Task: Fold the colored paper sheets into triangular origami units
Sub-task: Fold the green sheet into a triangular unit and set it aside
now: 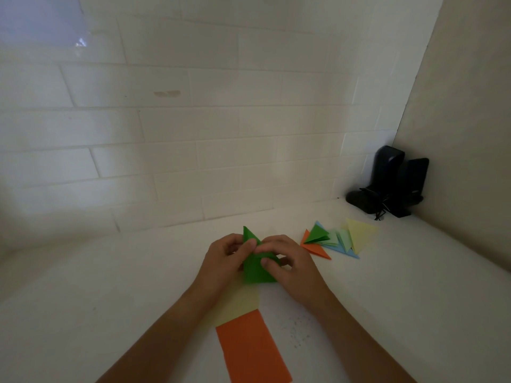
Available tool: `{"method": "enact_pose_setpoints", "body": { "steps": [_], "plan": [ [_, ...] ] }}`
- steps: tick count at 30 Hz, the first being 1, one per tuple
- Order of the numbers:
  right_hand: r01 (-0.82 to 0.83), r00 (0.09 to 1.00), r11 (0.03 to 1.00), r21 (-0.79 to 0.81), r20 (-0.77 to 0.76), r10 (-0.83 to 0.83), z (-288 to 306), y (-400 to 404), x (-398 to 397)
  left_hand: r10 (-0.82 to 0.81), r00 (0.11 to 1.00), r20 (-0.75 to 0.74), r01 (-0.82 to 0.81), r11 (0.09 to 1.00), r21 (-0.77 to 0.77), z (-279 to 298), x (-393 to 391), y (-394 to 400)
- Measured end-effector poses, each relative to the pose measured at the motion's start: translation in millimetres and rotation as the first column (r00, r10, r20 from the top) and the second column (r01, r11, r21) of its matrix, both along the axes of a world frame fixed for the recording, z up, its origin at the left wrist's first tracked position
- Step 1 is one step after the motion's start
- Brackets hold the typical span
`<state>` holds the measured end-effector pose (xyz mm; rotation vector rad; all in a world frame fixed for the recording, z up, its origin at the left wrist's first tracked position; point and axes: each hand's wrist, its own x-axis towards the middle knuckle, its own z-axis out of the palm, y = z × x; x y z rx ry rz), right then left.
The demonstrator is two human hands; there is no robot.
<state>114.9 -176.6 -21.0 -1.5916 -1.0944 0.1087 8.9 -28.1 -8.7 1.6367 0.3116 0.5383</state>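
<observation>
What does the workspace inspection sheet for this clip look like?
Surface: white tabletop, faint specks near the orange sheet.
Job's things: green paper mid-fold; orange sheet and yellow sheet unfolded; pile of folded triangles to the right.
Clutter: black device in the corner.
Grippers: left hand and right hand pinch the green paper.
Cables: black cord by the device.
Surroundings: white tiled wall.

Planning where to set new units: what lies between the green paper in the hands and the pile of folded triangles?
Nothing: the head view shows bare white table between the green paper and the pile of folded triangles.
</observation>
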Motion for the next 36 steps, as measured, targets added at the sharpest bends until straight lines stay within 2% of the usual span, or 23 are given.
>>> {"method": "enact_pose_setpoints", "body": {
  "steps": [4, 7, 11, 15, 17, 20, 24, 27, 32, 36],
  "plan": [
    [-0.010, 0.999, 1.000, -0.006, -0.033, 0.010, 1, -1, 0, 0.038, 0.999, 0.011, -0.038, 0.999, -0.006, -1, 0, 4],
    [0.004, 0.992, 1.000, 0.019, -0.123, -0.002, 2, -2, 0, 0.085, 0.996, -0.002, -0.085, 0.995, 0.047, -3, 2, 6],
    [0.082, 0.958, 0.994, 0.066, -0.281, -0.061, 2, -2, 2, 0.005, 0.998, -0.060, 0.005, 0.986, 0.169, -1, 1, 1],
    [0.056, 0.969, 0.998, 0.002, -0.242, -0.054, 3, -2, 2, -0.130, 0.988, -0.080, 0.146, 0.958, 0.246, 0, -1, -5],
    [0.045, 0.975, 0.999, -0.018, -0.215, -0.048, 3, -1, 2, -0.091, 0.994, -0.061, 0.102, 0.971, 0.215, -2, 0, -4],
    [0.043, 0.966, 0.999, 0.015, -0.258, -0.038, 3, -2, 3, -0.029, 0.997, -0.070, 0.039, 0.990, 0.136, -2, 0, -2],
    [0.064, 0.927, 0.992, 0.109, -0.374, -0.019, 5, -3, 3, -0.017, 0.997, -0.070, 0.031, 0.978, 0.208, 0, -1, -3],
    [0.039, 0.920, 0.991, 0.131, -0.390, 0.016, 7, -3, 2, 0.030, 0.999, -0.023, -0.024, 0.974, 0.225, 3, -3, -2],
    [-0.026, 0.930, 0.997, 0.074, -0.364, 0.051, 9, -5, 1, -0.047, 0.998, 0.037, 0.035, 0.959, 0.281, 5, -4, -4],
    [-0.005, 0.935, 1.000, 0.020, -0.353, 0.012, 10, -6, 2, -0.041, 0.998, 0.050, 0.023, 0.952, 0.305, 5, -3, -2]
  ]
}}
